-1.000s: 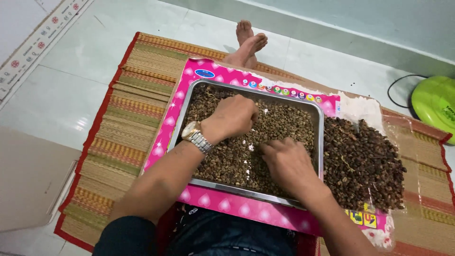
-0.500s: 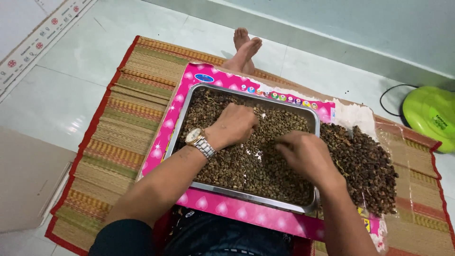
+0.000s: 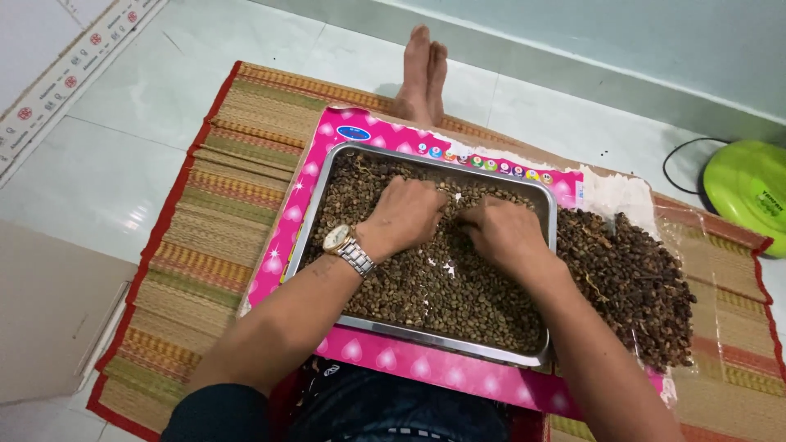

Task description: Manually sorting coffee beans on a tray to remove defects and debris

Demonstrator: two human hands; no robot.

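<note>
A steel tray (image 3: 304,237) full of small brown-green beans (image 3: 442,299) rests on a pink sheet with hearts (image 3: 385,354). My left hand (image 3: 403,214), with a metal watch (image 3: 347,246) on the wrist, lies curled knuckles-up on the beans at the tray's middle. My right hand (image 3: 501,229) sits just right of it, fingers bent down into the beans near the far rim. Their fingertips almost meet. Whether either hand pinches any beans is hidden. A few white specks lie among the beans.
A heap of darker beans (image 3: 634,278) lies on clear plastic right of the tray. All rests on a striped woven mat (image 3: 221,188) on white tiles. My bare feet (image 3: 424,69) reach past the mat. A green round device (image 3: 749,195) with a cable sits far right.
My right hand has moved from the tray's near right side up and left, ending beside the left hand. The left hand has hardly shifted. The view has tilted slightly.
</note>
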